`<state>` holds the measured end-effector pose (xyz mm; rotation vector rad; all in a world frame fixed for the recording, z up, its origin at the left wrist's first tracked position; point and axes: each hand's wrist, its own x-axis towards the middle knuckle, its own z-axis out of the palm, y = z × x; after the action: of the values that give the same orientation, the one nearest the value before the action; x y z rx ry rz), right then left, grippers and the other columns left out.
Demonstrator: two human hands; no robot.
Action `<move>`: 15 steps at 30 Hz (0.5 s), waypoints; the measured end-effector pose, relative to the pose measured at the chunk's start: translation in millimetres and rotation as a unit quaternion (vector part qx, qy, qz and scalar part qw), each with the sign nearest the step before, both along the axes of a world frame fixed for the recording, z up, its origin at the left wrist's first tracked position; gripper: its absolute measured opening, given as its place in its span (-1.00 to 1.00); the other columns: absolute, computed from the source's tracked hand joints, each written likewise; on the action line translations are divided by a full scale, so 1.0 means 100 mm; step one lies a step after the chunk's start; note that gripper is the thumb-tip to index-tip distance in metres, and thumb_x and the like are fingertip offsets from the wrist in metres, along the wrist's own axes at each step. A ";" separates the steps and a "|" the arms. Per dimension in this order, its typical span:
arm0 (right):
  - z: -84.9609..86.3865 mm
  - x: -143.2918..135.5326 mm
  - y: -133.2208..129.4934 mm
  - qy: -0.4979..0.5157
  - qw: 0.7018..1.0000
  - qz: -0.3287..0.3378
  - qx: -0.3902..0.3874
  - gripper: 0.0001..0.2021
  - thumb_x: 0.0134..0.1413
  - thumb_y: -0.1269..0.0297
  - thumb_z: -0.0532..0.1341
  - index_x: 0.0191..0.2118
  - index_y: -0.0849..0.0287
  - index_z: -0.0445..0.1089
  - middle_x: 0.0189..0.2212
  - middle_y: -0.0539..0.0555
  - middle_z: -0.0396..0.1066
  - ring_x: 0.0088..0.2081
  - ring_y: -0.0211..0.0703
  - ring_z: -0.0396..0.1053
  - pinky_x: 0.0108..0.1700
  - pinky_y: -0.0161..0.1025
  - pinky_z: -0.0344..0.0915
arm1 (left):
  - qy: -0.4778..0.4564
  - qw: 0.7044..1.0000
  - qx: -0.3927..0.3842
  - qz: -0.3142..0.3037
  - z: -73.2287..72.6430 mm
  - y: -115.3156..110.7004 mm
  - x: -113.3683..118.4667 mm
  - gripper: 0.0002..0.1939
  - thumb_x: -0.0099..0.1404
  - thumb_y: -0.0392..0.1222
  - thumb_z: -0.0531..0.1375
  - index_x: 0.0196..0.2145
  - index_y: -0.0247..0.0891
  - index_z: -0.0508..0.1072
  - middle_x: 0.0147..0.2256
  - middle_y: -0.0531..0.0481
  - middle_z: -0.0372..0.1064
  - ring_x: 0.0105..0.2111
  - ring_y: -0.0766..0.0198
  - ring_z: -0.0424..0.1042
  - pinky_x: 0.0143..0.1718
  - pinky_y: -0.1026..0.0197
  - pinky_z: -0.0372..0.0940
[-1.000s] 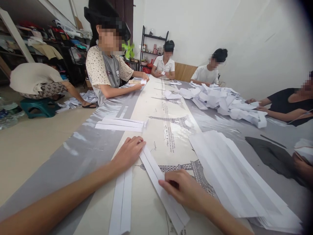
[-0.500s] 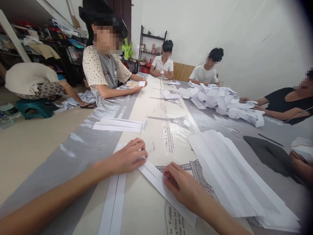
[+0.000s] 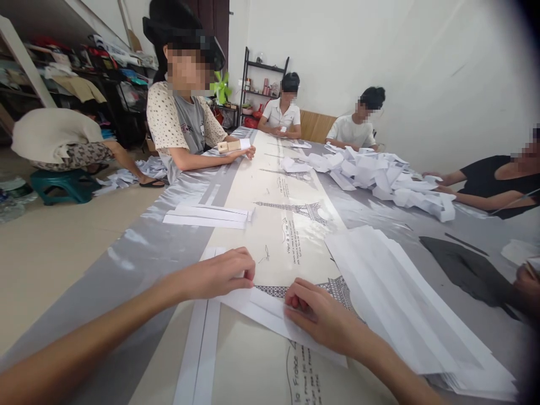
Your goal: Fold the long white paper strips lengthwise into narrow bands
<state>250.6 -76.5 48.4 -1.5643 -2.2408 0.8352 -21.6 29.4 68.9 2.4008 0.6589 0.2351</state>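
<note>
A white paper strip with a fold along it [image 3: 266,313] lies slantwise on the table between my hands. The fingers of my left hand [image 3: 225,274] are pinched at its upper left edge. Farther right, my right hand [image 3: 318,312] has its fingers curled, with thumb and fingertips closed on the strip's middle. The strip's far left end overlaps a long flat white strip with a dark lengthwise line [image 3: 197,351]. Beyond my left hand lies a small group of white strips [image 3: 206,216].
A stack of white paper sheets [image 3: 392,298] is at my right, near a dark grey cloth-like piece [image 3: 459,270]. Farther off lies a heap of folded white papers [image 3: 371,171]. Several people sit around; the one at left holds a wooden piece [image 3: 230,147] and white paper.
The strip between my hands has turned to a flatter slant, its left end shifting left. Both hands stay on it. The person at left has tilted the wooden piece.
</note>
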 end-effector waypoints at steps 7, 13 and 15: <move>0.05 0.09 0.02 0.007 0.997 0.052 0.060 -0.75 0.35 0.31 0.14 -0.42 0.11 0.25 -0.41 -0.03 0.27 -0.43 -0.23 0.20 -0.39 -0.25 0.15 | -0.080 0.966 0.236 -0.069 0.17 -0.01 0.00 -0.83 0.51 -0.34 0.12 -0.30 -0.21 0.34 -0.24 -0.02 0.42 0.00 0.16 0.35 -0.05 0.21 0.26; 0.07 0.03 -0.05 -0.112 0.966 0.091 0.213 -0.74 0.34 0.40 0.05 -0.43 0.12 0.24 -0.43 0.02 0.24 -0.43 -0.19 0.18 -0.45 -0.22 0.05 | -0.041 0.902 0.405 -0.146 0.14 -0.10 0.05 -0.80 0.52 -0.44 0.02 -0.15 -0.23 0.39 -0.18 -0.06 0.44 -0.10 0.19 0.41 0.00 0.15 0.30; 0.03 0.01 -0.06 -0.149 0.953 0.095 0.244 -0.74 0.33 0.45 0.03 -0.42 0.12 0.24 -0.43 0.02 0.24 -0.43 -0.18 0.18 -0.46 -0.22 0.03 | -0.052 0.883 0.440 -0.156 0.08 -0.12 0.07 -0.79 0.49 -0.49 0.06 -0.18 -0.24 0.40 -0.20 -0.06 0.45 -0.11 0.19 0.43 -0.03 0.16 0.33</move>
<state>251.3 -82.2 51.5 -1.3153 -2.5761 0.0553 -14.7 17.9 76.4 3.2721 0.0775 0.6278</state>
